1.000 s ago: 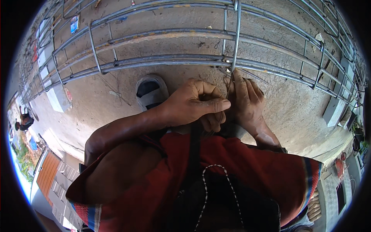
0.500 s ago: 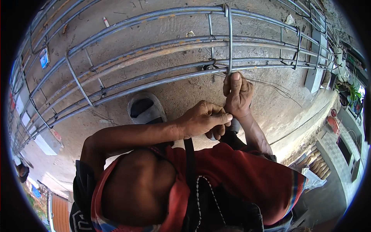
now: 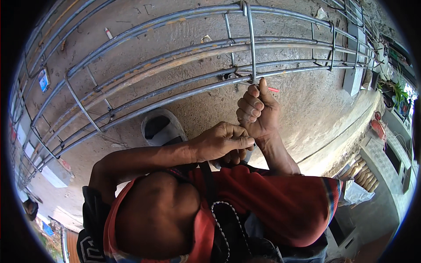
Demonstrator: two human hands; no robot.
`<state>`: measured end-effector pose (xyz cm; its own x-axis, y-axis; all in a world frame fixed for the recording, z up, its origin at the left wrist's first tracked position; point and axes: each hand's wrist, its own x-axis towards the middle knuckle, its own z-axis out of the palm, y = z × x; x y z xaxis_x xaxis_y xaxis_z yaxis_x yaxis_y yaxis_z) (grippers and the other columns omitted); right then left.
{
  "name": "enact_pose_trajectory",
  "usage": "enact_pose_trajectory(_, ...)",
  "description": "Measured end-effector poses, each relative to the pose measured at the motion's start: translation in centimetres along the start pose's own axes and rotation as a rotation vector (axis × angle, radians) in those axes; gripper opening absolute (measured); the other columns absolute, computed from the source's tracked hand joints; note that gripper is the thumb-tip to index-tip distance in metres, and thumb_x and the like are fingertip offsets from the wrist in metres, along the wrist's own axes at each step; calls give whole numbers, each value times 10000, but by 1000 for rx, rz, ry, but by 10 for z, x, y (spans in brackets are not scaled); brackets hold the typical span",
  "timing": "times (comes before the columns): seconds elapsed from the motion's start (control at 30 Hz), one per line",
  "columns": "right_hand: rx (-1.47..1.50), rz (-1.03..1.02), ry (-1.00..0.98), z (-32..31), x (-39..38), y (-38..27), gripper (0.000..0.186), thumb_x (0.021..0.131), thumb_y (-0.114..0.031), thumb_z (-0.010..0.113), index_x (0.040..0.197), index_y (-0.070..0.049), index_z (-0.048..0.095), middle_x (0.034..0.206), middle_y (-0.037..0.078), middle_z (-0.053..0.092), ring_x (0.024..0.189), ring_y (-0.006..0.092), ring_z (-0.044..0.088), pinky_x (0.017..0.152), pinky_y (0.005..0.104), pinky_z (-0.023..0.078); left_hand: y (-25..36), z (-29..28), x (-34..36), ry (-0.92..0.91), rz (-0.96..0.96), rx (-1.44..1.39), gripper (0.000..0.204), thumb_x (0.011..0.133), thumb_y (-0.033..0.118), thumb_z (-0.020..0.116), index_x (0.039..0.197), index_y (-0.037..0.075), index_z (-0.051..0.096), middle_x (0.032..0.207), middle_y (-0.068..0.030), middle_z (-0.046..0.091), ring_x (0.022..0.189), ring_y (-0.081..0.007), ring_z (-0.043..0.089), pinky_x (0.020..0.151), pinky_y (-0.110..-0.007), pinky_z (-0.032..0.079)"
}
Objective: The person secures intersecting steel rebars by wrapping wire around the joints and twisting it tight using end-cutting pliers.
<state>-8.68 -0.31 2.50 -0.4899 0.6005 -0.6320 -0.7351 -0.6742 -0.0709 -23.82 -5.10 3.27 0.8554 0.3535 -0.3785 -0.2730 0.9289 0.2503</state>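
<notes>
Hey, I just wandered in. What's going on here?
A person in a red shirt has bare hands up by a steel rebar cage. The right hand, fingers curled, is at the near end of a stirrup; a red object shows beside its thumb, possibly held. The left hand is curled near the right wrist, off the bars; what it grips, if anything, is unclear.

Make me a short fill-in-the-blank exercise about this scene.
1. The left hand is ____ from the steel cage than the right hand.
2. The shirt is mainly ____.
3. In the picture, the sandal shows to the ____ of both hands.

Missing words: farther; red; left.
</notes>
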Motion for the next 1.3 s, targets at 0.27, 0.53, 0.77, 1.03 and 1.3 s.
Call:
enact_pose_trajectory(0.27, 206, 129, -123, -8, 7, 1, 471, 972, -406, 321, 748, -74, 569, 546, -2, 488, 480, 113, 438, 431, 229, 366, 64, 67, -21, -271, 866, 982, 225, 872, 213, 577, 890, -10, 603, 675, -42, 570, 535, -130, 541, 463, -243, 416)
enact_pose_trajectory(0.53, -1954, -844, 121, -59, -25, -58, 186, 763, -116, 671, 925, -56, 601, 850, 90, 611, 815, 240, 592, 720, 325, 465, 71, 85, -22, -149, 871, 1190, 184, 839, 190, 610, 849, 7, 585, 644, -47, 560, 494, -130, 518, 447, -243, 397)
enact_pose_trajectory(0.77, -2660, -635, 122, -89, -16, -116, 525, 718, -136, 672, 1207, -120, 483, 1170, 96, 535, 1064, 300, 505, 926, 408, 374, 31, 34, 1, 529, 497, 1044, 210, 839, 204, 641, 744, 23, 591, 575, -13, 521, 494, -47, 480, 438, -210, 360)
enact_pose_trajectory(1.03, -2584, -635, 30, -92, -4, -125, 420, 683, -105, 654, 1077, -59, 516, 939, 147, 565, 912, 330, 554, 820, 410, 444, 1, -10, 37, 761, 363, 552, 318, 924, 297, 508, 1042, 7, 565, 801, -37, 567, 669, -100, 575, 572, -224, 457)
enact_pose_trajectory(1.3, -2480, -472, 123, -114, -38, -106, 197, 834, -218, 588, 933, -49, 567, 776, 149, 617, 727, 347, 595, 619, 415, 475, -37, -26, 58, 638, 102, 475, 370, 888, 347, 563, 1020, 2, 578, 844, -37, 587, 714, -104, 587, 591, -224, 474)
